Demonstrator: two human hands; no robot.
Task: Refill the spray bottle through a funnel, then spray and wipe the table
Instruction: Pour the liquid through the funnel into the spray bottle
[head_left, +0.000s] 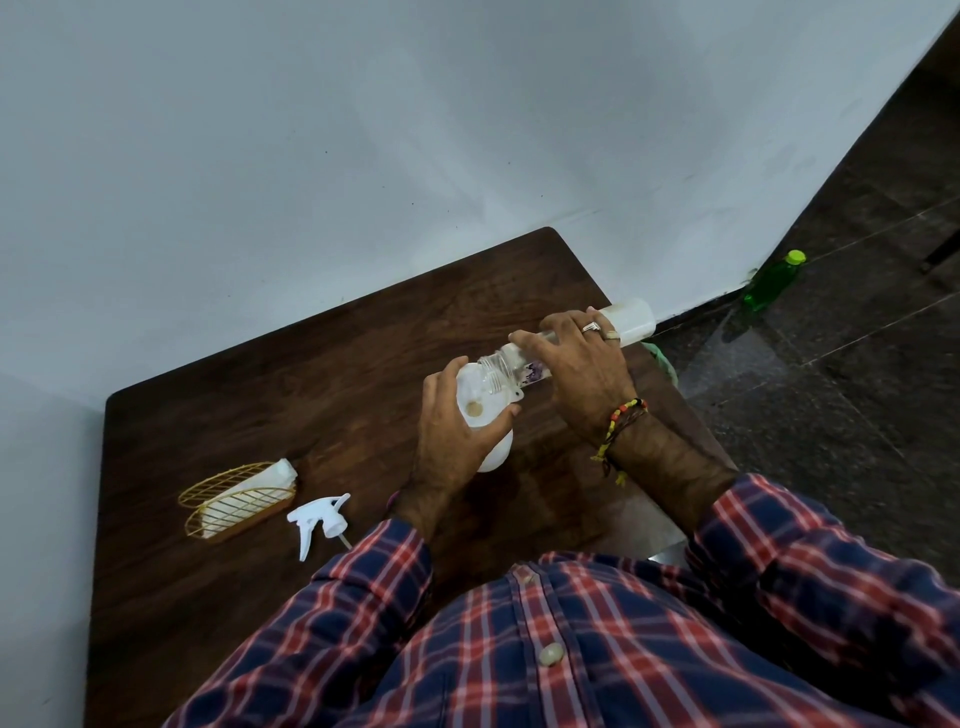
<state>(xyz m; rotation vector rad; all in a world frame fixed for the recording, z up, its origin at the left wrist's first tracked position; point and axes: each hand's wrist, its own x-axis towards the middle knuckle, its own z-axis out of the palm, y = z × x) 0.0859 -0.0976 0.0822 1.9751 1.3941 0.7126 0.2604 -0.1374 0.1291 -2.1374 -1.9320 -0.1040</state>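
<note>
Two hands on the job, and it all comes down to one lineup: mouth over funnel. The right hand (576, 364) has its grip wrapped around a clear refill bottle (623, 319), fingers curled over the barrel near the neck, and that bottle lies tipped almost flat. Its long axis runs from the white base, out beyond the right grip and away from the body, down to the threaded open mouth, which points toward the left hand. That mouth sits right over the bowl of the white funnel (480, 397), touching or just above the rim; I cannot tell which.

The left hand (452, 441) grips the funnel's rim and the top of the white spray bottle (493, 452) beneath it, thumb hooked on the near edge, steadying both on the counter (311, 374). So the target lies just inside the right grip, between the two hands, and the left is plainly the nearer one to it.

No stream of liquid shows up from here, so the pour looks barely begun or paused, by my read. Raising the base further should send it down, provided the mouth stays inside the rim.

Off beyond the left grip, well apart, the white trigger sprayer head (319, 522) lies on its side, next to a gold wire holder (234, 499) with something white in it.
</note>
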